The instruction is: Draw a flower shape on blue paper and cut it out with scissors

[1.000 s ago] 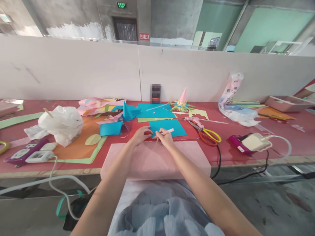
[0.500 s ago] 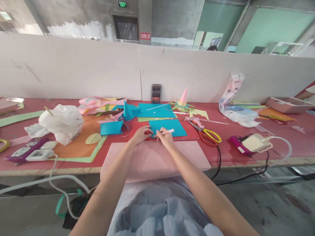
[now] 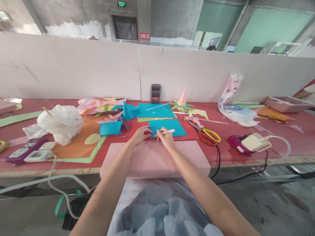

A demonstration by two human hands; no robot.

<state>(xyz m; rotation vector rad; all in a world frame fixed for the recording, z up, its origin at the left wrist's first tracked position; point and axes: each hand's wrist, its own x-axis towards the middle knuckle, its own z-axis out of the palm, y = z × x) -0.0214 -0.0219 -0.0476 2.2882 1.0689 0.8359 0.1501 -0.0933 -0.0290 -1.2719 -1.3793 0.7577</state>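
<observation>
A sheet of blue paper (image 3: 180,127) lies flat in front of me. My right hand (image 3: 165,137) grips a white-barrelled pen (image 3: 169,131) over its near left part; the tip is too small to make out. My left hand (image 3: 142,135) rests at the sheet's left edge, fingers curved and apart from the thumb, holding nothing that I can see. Left of it stands a bent piece of blue paper (image 3: 110,128). Behind the sheet are another blue sheet (image 3: 155,110) and a pink paper cone (image 3: 183,96) on a fringed base.
Scissors (image 3: 209,135) and a pink glue gun (image 3: 195,121) lie to the right, near a purple power strip (image 3: 240,144). On the left are a crumpled white plastic bag (image 3: 61,121), orange paper (image 3: 73,149) and another power strip (image 3: 26,151). A pink pad (image 3: 155,160) lies along the table's front edge.
The view has shifted very slightly. Both hands stay in nearly the same place on the blue sheet, the pen still in my right hand.
</observation>
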